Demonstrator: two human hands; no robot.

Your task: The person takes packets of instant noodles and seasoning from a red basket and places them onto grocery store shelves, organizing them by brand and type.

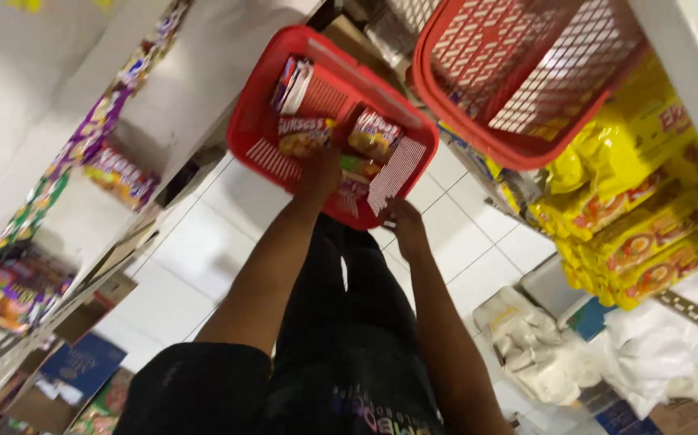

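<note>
Left hand [321, 173] is reaching into the red basket [252, 133] at 12 o'clock, fingers resting on snack packs [373, 133]; grip unclear. Right hand [405, 225] is curling around the basket's near rim at 1 o'clock. Second basket [518, 72] is hanging at 2 o'clock.

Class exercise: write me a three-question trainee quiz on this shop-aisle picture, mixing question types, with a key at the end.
1. True or false: the left hand reaches inside the red basket among the snack packets.
2. Where is the right hand? A on the basket's near rim; B on the yellow packs; C on the floor.
3. Fill in: a second, empty red basket sits upper ____.

Key: 1 true; 2 A; 3 right.
</note>
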